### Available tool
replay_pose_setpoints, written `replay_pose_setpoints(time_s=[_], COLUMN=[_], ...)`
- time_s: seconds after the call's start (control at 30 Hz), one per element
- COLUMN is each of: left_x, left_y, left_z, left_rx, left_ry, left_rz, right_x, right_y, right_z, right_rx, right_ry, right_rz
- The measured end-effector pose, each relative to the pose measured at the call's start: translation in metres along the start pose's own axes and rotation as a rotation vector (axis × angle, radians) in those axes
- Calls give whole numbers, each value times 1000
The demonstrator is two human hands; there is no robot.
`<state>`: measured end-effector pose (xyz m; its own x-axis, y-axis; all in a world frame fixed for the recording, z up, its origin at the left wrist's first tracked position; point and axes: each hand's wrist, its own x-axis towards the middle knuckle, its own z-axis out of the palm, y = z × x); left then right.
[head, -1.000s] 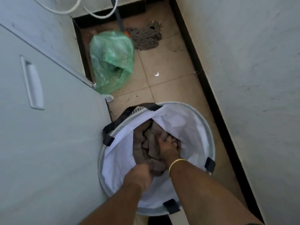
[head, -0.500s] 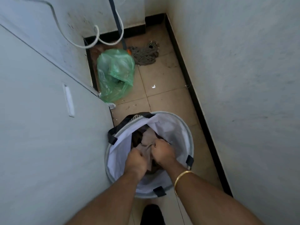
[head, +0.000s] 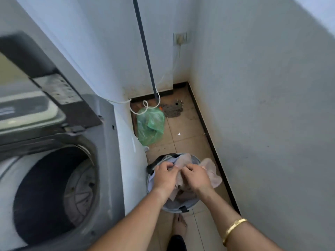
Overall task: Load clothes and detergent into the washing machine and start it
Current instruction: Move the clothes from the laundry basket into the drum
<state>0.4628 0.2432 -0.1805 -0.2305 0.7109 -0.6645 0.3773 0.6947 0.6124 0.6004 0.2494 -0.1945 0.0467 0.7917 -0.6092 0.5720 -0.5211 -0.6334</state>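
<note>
Gripping a pinkish cloth point(head: 211, 173), both hands point(head: 165, 175) point(head: 196, 176) have raised it above the basket point(head: 174, 208).

The washing machine point(head: 59, 160) is standing at left — the laundry basket point(head: 174, 205) is sitting just beside it, on the floor. A plastic bag point(head: 150, 125) and mop point(head: 172, 109) are lying behind the basket.

I see a narrow alcove with pale walls point(head: 262, 87) and a tan tiled floor point(head: 186, 131) edged by dark skirting point(head: 213, 147). Above the skirting's far corner sits a wall socket point(head: 180, 38); a mop point(head: 172, 110) lies beside that corner.
</note>
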Motion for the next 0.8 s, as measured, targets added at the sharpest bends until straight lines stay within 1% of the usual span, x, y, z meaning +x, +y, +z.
replay_pose_setpoints(time_s=[0.1,0.17,0.23,0.3,0.4,0.47,0.5,0.53,0.6,0.63,0.7,0.77,0.8], left_x=[-27,-20,-41,-71,-101,-123,-133,-144,-163,-172,-188,-204,-212], left_y=[6,-4,14,40,57,66,70,75,82,86,95,104,104], left_z=[-17,-24,-44,-72,-105,-130,-140,-150,-166,-176,-195,-214,-229], left_rx=[1,12,42,41,-28,-136,-239,-358,-634,-753,-873,-844,-797], left_ry=[17,4,-52,-67,-73,-67,-123,-220,-413,-461,-449,-327,-250], left_rz=[0,-7,27,93,193,277,303,328,346,348,392,472,535], right_x=[-26,-39,-55,-78,-119,-147,-158,-168,-186,-195,-208,-214,-217], right_y=[-21,-36,-55,-83,-126,-157,-170,-183,-208,-221,-243,-259,-270], right_z=[-16,-26,-40,-56,-76,-87,-91,-94,-95,-94,-88,-84,-76], right_rx=[-16,14,111,238,553,750,848,929,1039,1082,1136,1113,1050], right_ry=[-48,-39,-27,-63,-204,-328,-394,-470,-615,-658,-688,-612,-539], right_rz=[-50,-95,-157,-182,-183,-167,-139,-118,-96,-80,-117,-285,-397])
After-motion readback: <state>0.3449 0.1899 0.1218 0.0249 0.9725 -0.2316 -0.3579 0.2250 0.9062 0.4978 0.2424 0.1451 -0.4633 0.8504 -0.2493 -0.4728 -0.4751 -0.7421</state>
